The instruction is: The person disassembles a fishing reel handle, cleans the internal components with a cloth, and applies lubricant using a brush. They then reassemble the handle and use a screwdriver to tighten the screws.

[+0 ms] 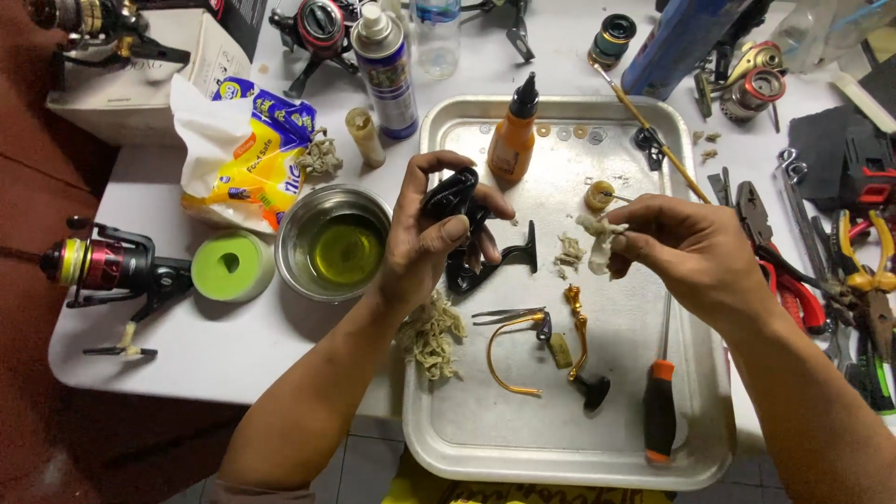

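Note:
My left hand grips a black fishing reel body and holds it over the left part of a metal tray. A small wad of dirty white tissue is pinched in my right hand, just right of the reel body, above the tray's middle. On the tray lie a gold bail wire, a gold handle arm with a black knob, an orange-handled screwdriver, an orange squeeze bottle and tissue scraps.
A steel bowl of yellowish liquid, a green roll and a red spinning reel sit left of the tray. A spray can and a yellow wipes pack stand behind. Pliers and tools crowd the right.

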